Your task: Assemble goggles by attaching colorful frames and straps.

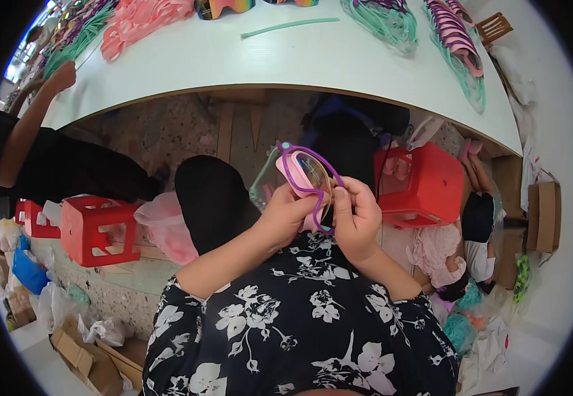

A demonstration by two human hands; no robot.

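Observation:
Over my lap I hold swim goggles (305,174) with a purple outer frame, pink inner part and dark mirrored lens. My left hand (285,216) grips their lower left side, its fingertips partly hidden behind the pink part. My right hand (357,214) pinches the purple rim at the right with thumb and fingers. A clear, greenish-edged piece (264,179) hangs at the left of the goggles; whether it is joined to them I cannot tell.
The white table (233,69) carries pink straps (144,23), a teal strap (291,26), mirrored lenses (225,6) and stacked purple-pink goggles (454,36). Red stools (98,231) stand to both sides. A co-worker's arm (39,112) is at the left, two people (441,257) at the right.

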